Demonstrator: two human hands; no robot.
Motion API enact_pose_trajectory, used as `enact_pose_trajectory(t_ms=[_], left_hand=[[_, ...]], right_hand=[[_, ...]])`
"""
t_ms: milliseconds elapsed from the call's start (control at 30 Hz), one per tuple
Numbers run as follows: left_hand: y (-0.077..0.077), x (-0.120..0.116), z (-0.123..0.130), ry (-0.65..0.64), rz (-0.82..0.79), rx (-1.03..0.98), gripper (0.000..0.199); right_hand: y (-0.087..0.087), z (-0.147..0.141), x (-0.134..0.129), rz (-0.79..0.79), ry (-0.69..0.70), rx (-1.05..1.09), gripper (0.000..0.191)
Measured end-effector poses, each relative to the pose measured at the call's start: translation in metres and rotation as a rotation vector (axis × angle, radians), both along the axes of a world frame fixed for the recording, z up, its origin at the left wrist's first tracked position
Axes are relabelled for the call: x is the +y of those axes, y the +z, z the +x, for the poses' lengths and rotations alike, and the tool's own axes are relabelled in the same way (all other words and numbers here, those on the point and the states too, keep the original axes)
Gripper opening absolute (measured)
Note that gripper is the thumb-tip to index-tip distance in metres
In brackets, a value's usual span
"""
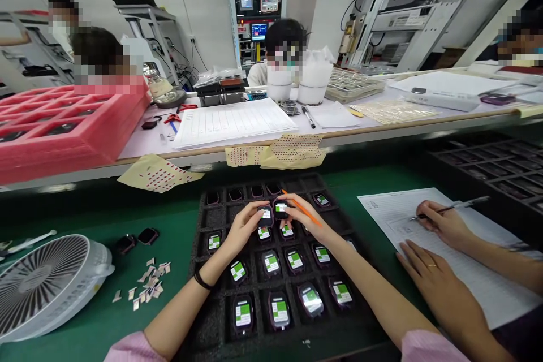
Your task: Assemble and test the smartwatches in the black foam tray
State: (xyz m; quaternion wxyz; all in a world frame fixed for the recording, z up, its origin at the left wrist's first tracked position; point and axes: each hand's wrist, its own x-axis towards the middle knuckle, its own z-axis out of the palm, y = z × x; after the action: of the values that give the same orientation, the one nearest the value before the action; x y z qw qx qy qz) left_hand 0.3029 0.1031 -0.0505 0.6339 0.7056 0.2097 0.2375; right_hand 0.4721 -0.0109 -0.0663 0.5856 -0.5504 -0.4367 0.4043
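Note:
My left hand (pixel 244 230) is closed on a smartwatch (pixel 265 216) whose screen is lit white and green. Right beside it, my right hand (pixel 309 220) grips a second smartwatch (pixel 280 208), also lit. A thin orange stick (pixel 302 207) lies across the back of my right hand; how it is held there I cannot tell. Both hands are above a black foam tray (pixel 202 317) divided into pockets. Several watches with green and white screens sit in its near rows, such as one watch (pixel 279 311). Dark-screened watches (pixel 235 194) fill part of the far row.
Left on the green bench are a white fan (pixel 46 283), two dark watches (pixel 148 236) and scattered small pieces (pixel 153 281). At right, another person's hand (pixel 443 225) holds a pen over a paper sheet (pixel 382 212). A raised shelf edge (pixel 360 137) runs across behind the tray.

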Motion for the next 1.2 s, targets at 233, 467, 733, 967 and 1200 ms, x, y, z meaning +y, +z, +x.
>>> enact_pose_trajectory(t_ms=[233, 467, 733, 967, 1200], left_hand=[[-0.008, 0.000, 0.001, -0.058, -0.036, -0.067, 0.041], [-0.009, 0.000, 0.001, -0.032, 0.011, -0.061, 0.037], [0.000, -0.001, -0.001, -0.010, -0.032, -0.040, 0.038], [-0.003, -0.001, 0.000, -0.007, -0.003, -0.019, 0.038], [-0.005, 0.002, -0.003, 0.006, 0.025, 0.017, 0.041]], right_hand=[[-0.005, 0.002, -0.001, 0.032, 0.017, -0.064, 0.032], [-0.008, 0.001, -0.002, 0.039, 0.025, -0.065, 0.032], [-0.014, 0.002, -0.001, 0.029, 0.000, -0.074, 0.033], [-0.015, 0.004, -0.004, 0.033, -0.003, -0.100, 0.029], [-0.017, 0.006, -0.004, 0.056, -0.039, -0.166, 0.030]])
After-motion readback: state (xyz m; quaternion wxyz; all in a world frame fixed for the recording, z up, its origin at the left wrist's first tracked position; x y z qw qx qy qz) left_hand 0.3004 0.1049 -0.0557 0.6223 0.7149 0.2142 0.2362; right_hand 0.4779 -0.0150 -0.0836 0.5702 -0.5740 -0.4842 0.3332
